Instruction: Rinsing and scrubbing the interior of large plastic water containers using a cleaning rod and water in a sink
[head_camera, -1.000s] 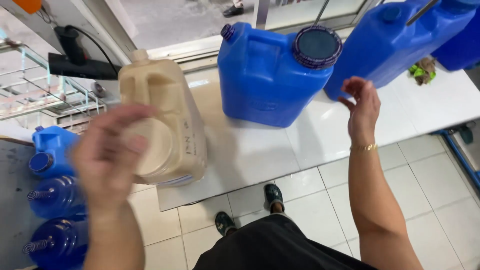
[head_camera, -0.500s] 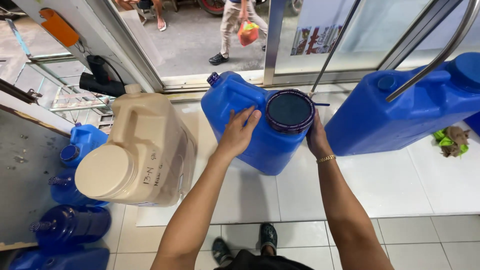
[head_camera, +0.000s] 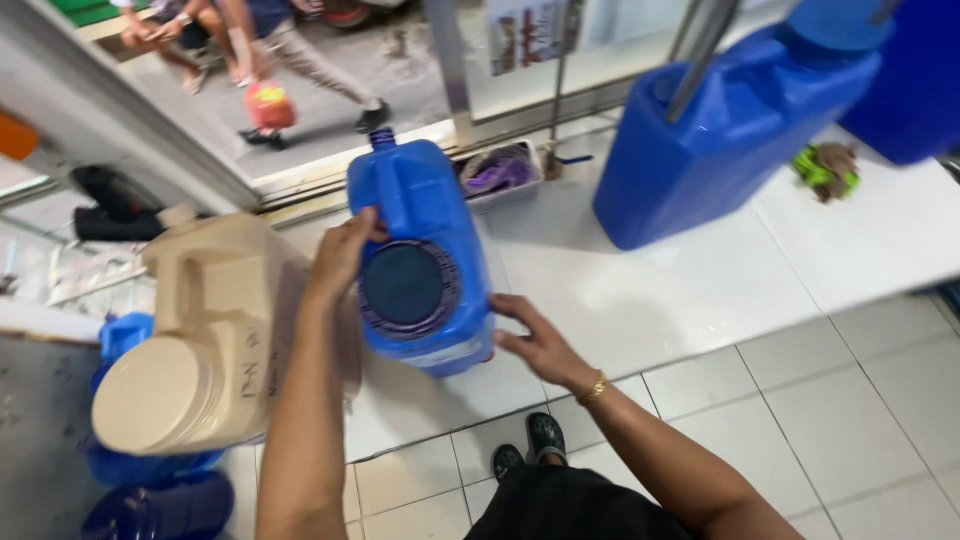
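The person grips a blue plastic water jug with a round dark cap (head_camera: 425, 260) between both hands above the white tiled counter (head_camera: 640, 290). The left hand (head_camera: 345, 250) curls its fingers over the jug's upper left edge; the right hand (head_camera: 535, 340) presses flat, fingers spread, against its lower right side. The jug looks tilted toward the camera, cap on. A beige plastic jug (head_camera: 205, 335) sits just beside it, and a second large blue jug (head_camera: 725, 130) stands well apart.
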